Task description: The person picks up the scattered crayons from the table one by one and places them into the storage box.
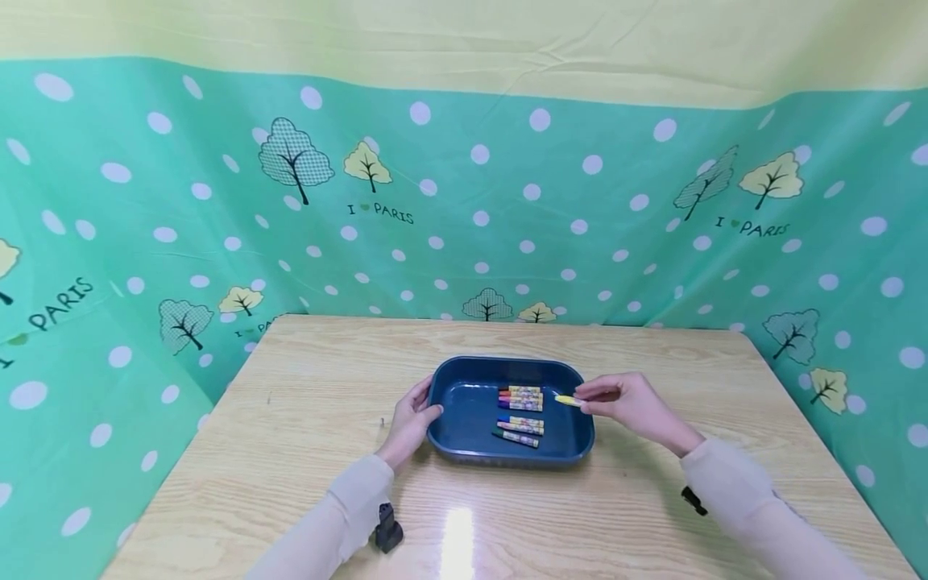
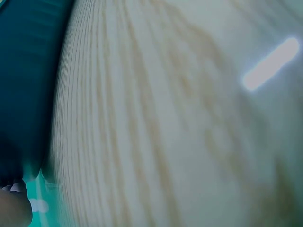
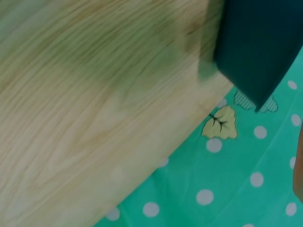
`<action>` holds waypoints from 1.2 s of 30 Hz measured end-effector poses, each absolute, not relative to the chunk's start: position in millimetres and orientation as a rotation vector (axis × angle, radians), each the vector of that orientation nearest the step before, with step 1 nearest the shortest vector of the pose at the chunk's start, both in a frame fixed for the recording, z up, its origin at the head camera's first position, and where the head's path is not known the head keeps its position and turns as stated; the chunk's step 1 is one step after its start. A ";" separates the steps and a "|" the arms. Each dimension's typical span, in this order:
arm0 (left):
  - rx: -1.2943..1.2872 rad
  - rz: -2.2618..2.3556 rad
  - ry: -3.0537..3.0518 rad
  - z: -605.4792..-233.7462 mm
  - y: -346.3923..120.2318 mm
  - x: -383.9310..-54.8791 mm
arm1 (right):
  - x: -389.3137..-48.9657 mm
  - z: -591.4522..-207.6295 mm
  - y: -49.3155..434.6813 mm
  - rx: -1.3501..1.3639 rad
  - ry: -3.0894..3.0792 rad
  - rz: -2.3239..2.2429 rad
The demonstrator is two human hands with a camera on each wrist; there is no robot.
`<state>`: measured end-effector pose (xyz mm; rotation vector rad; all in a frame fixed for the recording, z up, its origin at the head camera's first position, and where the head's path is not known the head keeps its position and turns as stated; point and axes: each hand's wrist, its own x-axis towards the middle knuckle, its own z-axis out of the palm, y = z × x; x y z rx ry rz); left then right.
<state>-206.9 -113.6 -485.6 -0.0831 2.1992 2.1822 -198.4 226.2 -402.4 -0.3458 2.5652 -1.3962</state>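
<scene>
A dark blue plastic tray [image 1: 464, 447] with rounded corners sits on the wooden table. My left hand [image 1: 412, 423] grips its left rim, thumb over the edge. Between thumb and fingers, my right hand [image 1: 627, 405] pinches a yellow crayon [image 1: 568, 399], tip pointing left, over the tray's right part. Several paper-wrapped crayons lie inside in loose rows: a purple crayon [image 1: 520, 405] with red and orange ones, a blue crayon [image 1: 520, 420] lower down, and a dark green crayon [image 1: 515, 438] nearest me. In the left wrist view, part of my left hand [image 2: 14, 208] shows beside the tray wall [image 2: 28, 75].
The wooden table [image 1: 326, 387] extends around the tray on all sides. A green polka-dot curtain [image 1: 507, 201] with printed trees hangs behind it and along both sides. Black devices [image 1: 388, 530] are worn at both wrists. Light reflects off the tabletop in front.
</scene>
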 end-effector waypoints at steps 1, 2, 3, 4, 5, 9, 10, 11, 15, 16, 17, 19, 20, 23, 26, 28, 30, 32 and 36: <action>-0.083 2.182 2.196 -485.5 -113.7 -206.9 | -199.9 -403.7 222.9 -0.347 2.560 -1.398; -0.079 2.184 2.192 -485.3 -113.7 -206.8 | -201.2 -404.8 219.7 -0.354 2.566 -1.393; -0.065 2.189 2.193 -484.9 -113.8 -206.7 | -202.6 -405.8 216.5 -0.365 2.569 -1.390; -0.056 2.193 2.193 -484.8 -113.8 -206.7 | -203.9 -407.0 213.3 -0.378 2.577 -1.385; -0.053 2.200 2.188 -484.1 -113.6 -206.6 | -205.3 -408.5 210.3 -0.390 2.583 -1.383; -0.037 2.210 2.192 -481.2 -112.4 -205.8 | -209.4 -415.5 199.4 -0.431 2.589 -1.387; -0.042 2.214 2.186 -480.5 -112.0 -205.6 | -210.1 -417.6 196.9 -0.436 2.585 -1.393; -0.043 2.215 2.185 -480.1 -111.7 -205.7 | -210.8 -419.7 194.5 -0.436 2.580 -1.401; -0.047 2.214 2.187 -480.4 -111.5 -205.8 | -213.7 -427.3 185.1 -0.438 2.563 -1.430; -0.049 2.214 2.188 -481.0 -111.5 -206.0 | -214.7 -429.1 182.9 -0.435 2.560 -1.441; -0.046 2.211 2.194 -481.9 -111.7 -206.4 | -215.8 -430.8 180.9 -0.434 2.557 -1.449; -0.048 2.204 2.202 -483.5 -111.7 -206.8 | -218.0 -434.2 177.3 -0.436 2.552 -1.464; -0.052 2.201 2.204 -484.0 -111.6 -206.8 | -218.9 -435.7 175.6 -0.437 2.548 -1.467; -0.059 2.180 2.222 -485.2 -111.2 -206.3 | -221.4 -439.8 170.9 -0.446 2.558 -1.457; -0.076 2.178 2.214 -485.6 -110.8 -205.4 | -222.6 -442.0 165.8 -0.436 2.569 -1.442; -0.077 2.180 2.215 -486.3 -111.1 -205.0 | -223.7 -442.8 162.2 -0.426 2.575 -1.438; -0.084 2.192 2.204 -486.5 -111.4 -205.1 | -224.8 -443.6 158.6 -0.420 2.585 -1.424; -0.083 2.194 2.206 -486.7 -111.9 -205.3 | -226.4 -445.0 155.2 -0.422 2.598 -1.402; -0.071 2.199 2.202 -486.3 -112.5 -205.8 | -229.8 -449.3 148.5 -0.422 2.612 -1.349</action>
